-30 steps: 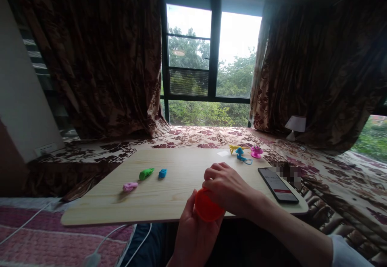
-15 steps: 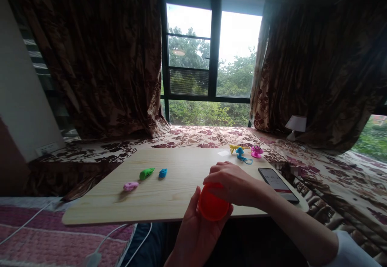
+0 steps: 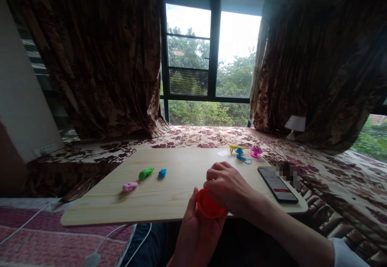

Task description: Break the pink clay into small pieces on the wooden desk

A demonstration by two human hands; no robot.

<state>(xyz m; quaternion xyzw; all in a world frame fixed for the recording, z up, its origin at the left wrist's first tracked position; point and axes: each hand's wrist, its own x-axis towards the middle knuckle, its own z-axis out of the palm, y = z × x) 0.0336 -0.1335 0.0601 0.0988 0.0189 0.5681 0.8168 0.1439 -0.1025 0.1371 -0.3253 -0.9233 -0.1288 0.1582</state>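
A round, translucent red plastic capsule (image 3: 211, 205) is held between both hands just off the table's near edge. My left hand (image 3: 198, 231) cups it from below, thumb up along its left side. From above, my right hand (image 3: 226, 186) has its fingers bent over the capsule's top right part. Those fingers hide part of the capsule, and whether anything is inside it I cannot tell. Away to the left lie a green toy (image 3: 146, 174), a small blue toy (image 3: 162, 173) and a pink toy (image 3: 130, 187).
On the pale wooden table (image 3: 99, 202), a yellow toy (image 3: 232, 149), a blue mushroom-shaped toy (image 3: 239, 152) with a loop and a magenta toy (image 3: 256, 151) stand at the back right. A phone (image 3: 278, 185) lies near the right edge. Behind is a small white lamp (image 3: 295, 125).
My right hand has turned a little over the red capsule, its fingers curling in more. The capsule has tilted and sits slightly further left in view.
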